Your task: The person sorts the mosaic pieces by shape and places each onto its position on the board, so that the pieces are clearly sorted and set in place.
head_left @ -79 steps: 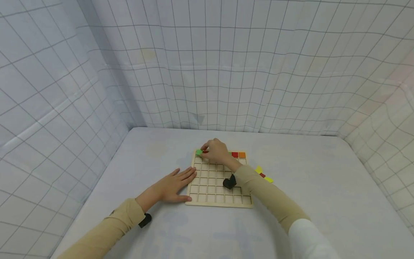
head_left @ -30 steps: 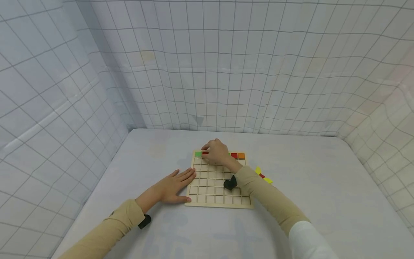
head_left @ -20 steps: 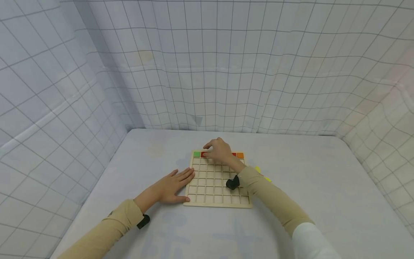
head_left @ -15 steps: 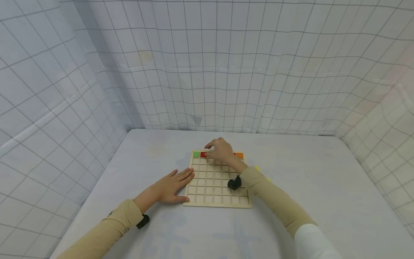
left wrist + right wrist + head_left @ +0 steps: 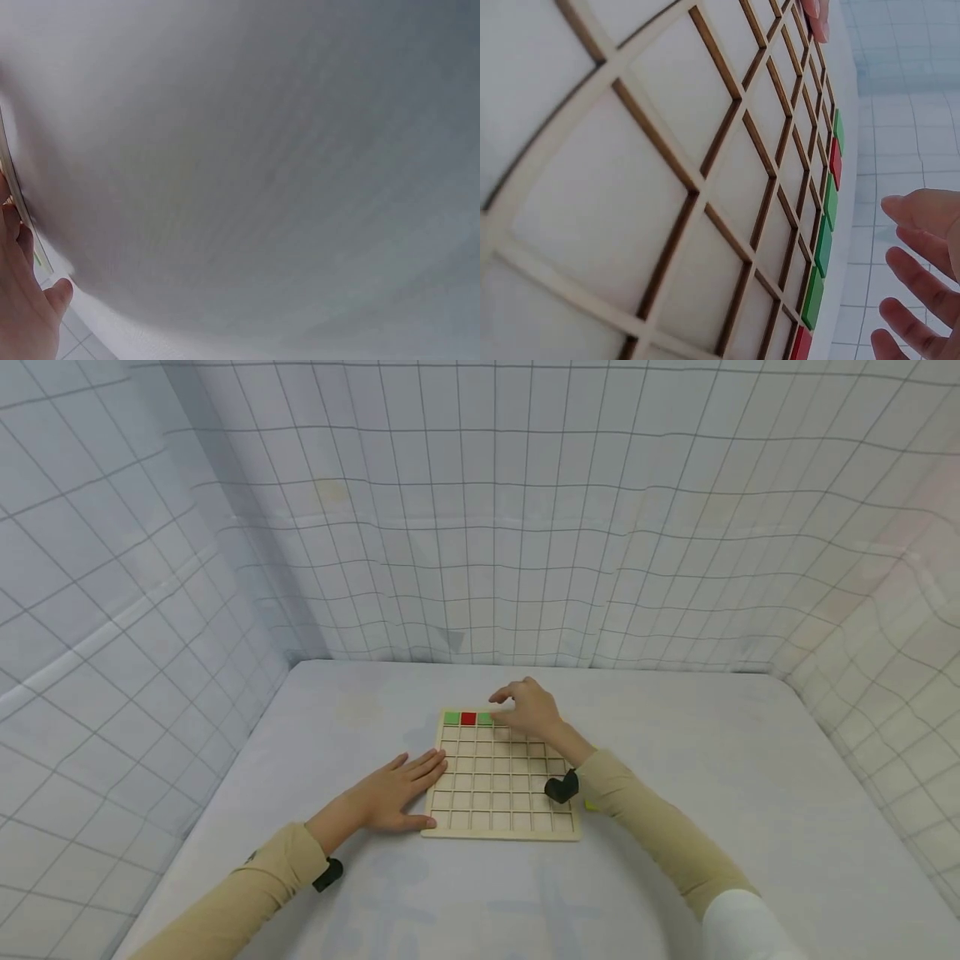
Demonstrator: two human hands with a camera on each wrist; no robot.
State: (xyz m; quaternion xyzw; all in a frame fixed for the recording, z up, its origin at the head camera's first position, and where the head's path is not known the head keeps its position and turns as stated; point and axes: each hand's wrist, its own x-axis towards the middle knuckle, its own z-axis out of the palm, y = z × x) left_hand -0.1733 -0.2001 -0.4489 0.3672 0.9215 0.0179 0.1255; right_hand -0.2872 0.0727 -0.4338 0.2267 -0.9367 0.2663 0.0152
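A pale wooden grid board (image 5: 501,835) lies on the table, most of its cells bare. Along its far row sit square tiles: a green tile (image 5: 452,718) in the left corner, a red tile (image 5: 468,718) beside it, then another green tile (image 5: 484,718). More green tiles (image 5: 823,247) and a second red tile (image 5: 802,345) continue that row in the right wrist view. My left hand (image 5: 390,792) rests flat, fingers spread, at the board's left edge. Over the far row hovers my right hand (image 5: 528,710), its fingers bent and apart, holding nothing; it hides the row's right part.
A bit of a yellow piece (image 5: 592,805) shows beside the right sleeve, which hides the rest. White cloth (image 5: 480,527) with a dark grid hangs behind and at both sides of the table (image 5: 675,718).
The green corner tile, tilted at my right fingertips at first, now lies flat. My right hand has moved off to the right, uncovering red and green tiles. My left hand stays put.
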